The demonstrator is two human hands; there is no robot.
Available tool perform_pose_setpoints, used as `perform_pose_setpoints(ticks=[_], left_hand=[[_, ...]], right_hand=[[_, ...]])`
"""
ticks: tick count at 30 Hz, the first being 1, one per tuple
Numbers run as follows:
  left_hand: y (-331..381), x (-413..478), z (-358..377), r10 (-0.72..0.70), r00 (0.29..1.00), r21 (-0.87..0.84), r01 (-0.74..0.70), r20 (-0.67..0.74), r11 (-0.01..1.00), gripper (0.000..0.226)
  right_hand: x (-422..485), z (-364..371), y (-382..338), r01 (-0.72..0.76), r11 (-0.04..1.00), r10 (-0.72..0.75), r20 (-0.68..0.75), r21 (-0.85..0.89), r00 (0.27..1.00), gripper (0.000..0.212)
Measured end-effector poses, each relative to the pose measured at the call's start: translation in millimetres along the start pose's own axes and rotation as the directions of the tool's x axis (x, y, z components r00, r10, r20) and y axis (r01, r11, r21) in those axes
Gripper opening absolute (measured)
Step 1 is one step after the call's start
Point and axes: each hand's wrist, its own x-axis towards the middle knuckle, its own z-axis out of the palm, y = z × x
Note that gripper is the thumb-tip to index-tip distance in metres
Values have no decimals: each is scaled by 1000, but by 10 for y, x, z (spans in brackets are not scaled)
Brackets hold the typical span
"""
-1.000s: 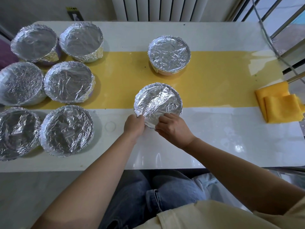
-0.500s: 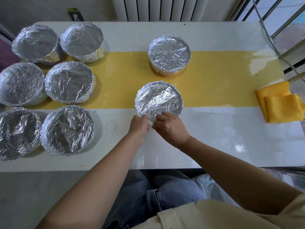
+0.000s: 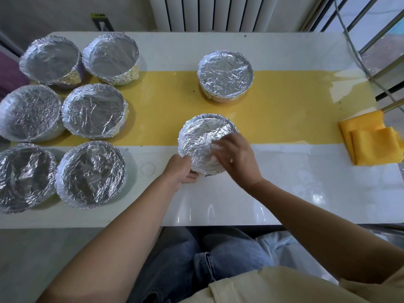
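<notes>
A foil-covered bowl (image 3: 196,136) sits mid-table, tipped toward me with its near edge raised. My left hand (image 3: 178,171) grips its near-left rim, fingers tucked under the bowl. My right hand (image 3: 236,156) lies across the right side of the foil top, fingers spread on the crinkled foil; it is motion-blurred. Behind it, on the yellow strip (image 3: 295,106), stands a second foil-covered bowl (image 3: 225,75), upright and untouched.
Several more foil-covered bowls (image 3: 94,110) crowd the left end of the white table (image 3: 295,193). A folded yellow cloth (image 3: 371,141) lies at the right edge. A radiator (image 3: 207,12) stands behind the table, with railings and a cable at the far right.
My right hand left the near rim and slid up onto the foil top. My left hand shifted under the near-left edge, and the bowl tipped toward me.
</notes>
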Motion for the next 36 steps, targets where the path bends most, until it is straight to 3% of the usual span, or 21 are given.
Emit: perform_pose_setpoints(ticks=[3, 6, 8, 11, 14, 17, 22, 28, 32, 36], left_hand=[[-17, 66, -30, 1, 996, 103, 9, -95, 995, 23], [-4, 96, 4, 76, 977, 113, -54, -201, 992, 39], [42, 78, 28, 170, 954, 27, -169, -247, 985, 46], [124, 90, 58, 276, 920, -99, -313, -279, 945, 42], [174, 174, 96, 300, 901, -178, -366, -312, 914, 38], [152, 284, 153, 274, 875, -204, -376, -399, 904, 33], [115, 374, 224, 288, 830, -181, -413, -478, 892, 32], [252, 428, 45, 371, 865, -70, -416, -337, 907, 16], [401, 562, -65, 520, 847, 11, -522, -110, 853, 33], [366, 622, -7, 550, 825, 48, -549, -131, 835, 29]], right_hand=[[85, -50, 122, -323, 939, 338, -150, 118, 929, 39], [232, -71, 166, -601, 710, 631, 49, 368, 775, 45], [313, -59, 227, -699, 581, 696, 189, 417, 692, 44], [399, 16, 325, -734, 515, 683, 305, 443, 663, 43], [459, 89, 356, -750, 413, 667, 389, 517, 636, 35], [443, 165, 370, -737, 374, 679, 374, 564, 631, 25], [409, 250, 403, -724, 365, 695, 346, 585, 630, 35], [487, 108, 479, -732, 396, 612, 435, 555, 661, 31], [642, 103, 547, -690, 471, 519, 460, 549, 720, 37], [703, 196, 550, -691, 427, 464, 514, 584, 721, 28]])
